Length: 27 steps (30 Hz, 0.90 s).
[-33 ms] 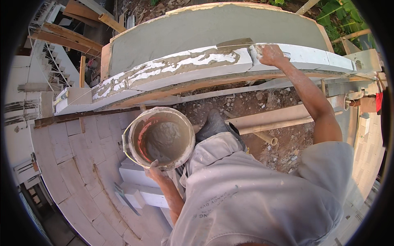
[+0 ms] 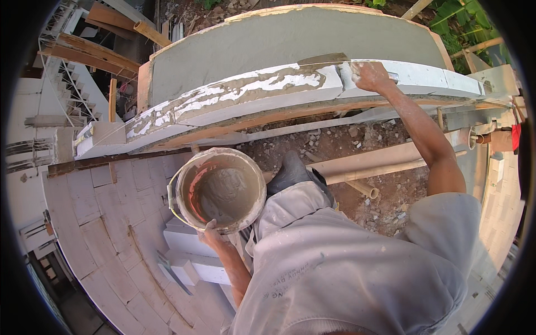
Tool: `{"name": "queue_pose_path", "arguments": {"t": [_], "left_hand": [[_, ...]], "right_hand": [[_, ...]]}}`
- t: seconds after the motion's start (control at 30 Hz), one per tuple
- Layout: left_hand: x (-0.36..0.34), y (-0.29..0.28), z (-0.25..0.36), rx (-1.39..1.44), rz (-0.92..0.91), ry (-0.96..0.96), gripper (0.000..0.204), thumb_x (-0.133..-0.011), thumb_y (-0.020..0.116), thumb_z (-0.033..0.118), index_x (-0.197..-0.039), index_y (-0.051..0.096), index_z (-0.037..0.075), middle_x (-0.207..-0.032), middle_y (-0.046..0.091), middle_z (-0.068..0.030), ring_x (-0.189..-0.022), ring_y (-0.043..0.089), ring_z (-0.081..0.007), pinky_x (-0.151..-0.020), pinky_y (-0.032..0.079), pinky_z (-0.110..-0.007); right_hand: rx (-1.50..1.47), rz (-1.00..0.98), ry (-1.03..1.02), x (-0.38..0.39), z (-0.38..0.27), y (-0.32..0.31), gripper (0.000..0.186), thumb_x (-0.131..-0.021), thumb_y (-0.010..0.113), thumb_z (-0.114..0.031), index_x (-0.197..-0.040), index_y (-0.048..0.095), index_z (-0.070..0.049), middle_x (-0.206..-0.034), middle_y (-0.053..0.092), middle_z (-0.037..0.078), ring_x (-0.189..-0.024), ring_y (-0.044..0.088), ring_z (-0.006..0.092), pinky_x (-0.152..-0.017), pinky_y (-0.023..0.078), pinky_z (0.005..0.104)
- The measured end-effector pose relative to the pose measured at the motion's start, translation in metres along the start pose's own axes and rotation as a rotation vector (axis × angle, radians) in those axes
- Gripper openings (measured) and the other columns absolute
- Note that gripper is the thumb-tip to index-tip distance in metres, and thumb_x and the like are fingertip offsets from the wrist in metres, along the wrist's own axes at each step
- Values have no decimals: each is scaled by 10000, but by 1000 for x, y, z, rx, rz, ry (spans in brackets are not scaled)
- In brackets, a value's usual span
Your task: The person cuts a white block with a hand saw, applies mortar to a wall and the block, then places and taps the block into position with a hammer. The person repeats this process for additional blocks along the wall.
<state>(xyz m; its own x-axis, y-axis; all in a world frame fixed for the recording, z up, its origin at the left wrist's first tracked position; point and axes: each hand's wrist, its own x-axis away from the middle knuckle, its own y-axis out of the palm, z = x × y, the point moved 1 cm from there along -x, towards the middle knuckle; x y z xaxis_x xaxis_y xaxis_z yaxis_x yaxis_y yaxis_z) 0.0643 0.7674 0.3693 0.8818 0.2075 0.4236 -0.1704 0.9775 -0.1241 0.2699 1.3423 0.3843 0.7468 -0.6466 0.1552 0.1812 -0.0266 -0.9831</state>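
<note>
My left hand (image 2: 212,235) grips the near rim of a round bucket (image 2: 180,215) with a pale wire handle. Wet grey mortar (image 2: 223,195) lies inside it. At the far side, my right hand (image 2: 370,77) is closed round the handle of a trowel (image 2: 322,59). The trowel's mortar-smeared blade points left, over the top of the white block course (image 2: 413,75). To the left of the blade, a patchy layer of mortar (image 2: 234,89) covers the blocks, with white showing through. Where the blade meets the mortar is hard to make out.
Behind the blocks spreads a smooth grey slab (image 2: 290,33). A thin string line runs along the course. Pale bamboo poles (image 2: 363,188) and rubble (image 2: 385,212) lie below. White blocks (image 2: 192,240) are stacked by my left arm, beside a block wall (image 2: 123,234).
My right hand and the trowel have shifted very slightly to the right along the blocks. My left hand still grips the bucket.
</note>
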Motion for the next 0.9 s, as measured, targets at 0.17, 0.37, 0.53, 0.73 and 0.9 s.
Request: {"name": "queue_pose_path", "arguments": {"t": [0.17,0.37,0.53,0.73,0.9], "left_hand": [[9,7,3,-72,-31,51,616,-654,547,-127,-1265,533,-48,-1177,590,-137,-987,612,-267,-855,505,-369],[30,26,15,-25,-44,80,550,-652,549,-83,-1202,563,-67,-1106,611,-130,-936,621,-255,-806,511,-366],[30,32,10,-37,-69,59,551,-667,553,-66,-1217,552,-53,-1129,603,-127,-962,609,-252,-826,503,-364],[9,18,-29,-120,-195,138,541,-669,541,-80,-1208,575,-43,-1135,616,-95,-980,596,-240,-858,479,-348],[15,64,-3,-163,-247,-50,508,-669,535,-91,-1173,592,-66,-1088,634,-114,-937,604,-234,-860,466,-331]], "right_hand": [[-43,-63,150,21,12,10,368,-816,564,-293,-1076,660,-50,-869,702,199,-829,689,362,-753,549,463],[-424,559,284,65,-39,96,253,-808,661,-248,-988,655,-72,-865,684,147,-829,673,353,-743,537,469],[-443,487,515,76,-117,178,398,-744,733,-177,-1108,603,-83,-1079,597,151,-959,626,346,-792,517,469],[-525,-60,461,168,-152,186,517,-764,709,-244,-1233,564,-82,-1210,564,196,-1054,605,371,-867,510,470],[-573,-225,-41,165,-186,104,395,-833,659,-313,-1104,612,-29,-1137,625,246,-991,645,381,-844,524,475]]}}
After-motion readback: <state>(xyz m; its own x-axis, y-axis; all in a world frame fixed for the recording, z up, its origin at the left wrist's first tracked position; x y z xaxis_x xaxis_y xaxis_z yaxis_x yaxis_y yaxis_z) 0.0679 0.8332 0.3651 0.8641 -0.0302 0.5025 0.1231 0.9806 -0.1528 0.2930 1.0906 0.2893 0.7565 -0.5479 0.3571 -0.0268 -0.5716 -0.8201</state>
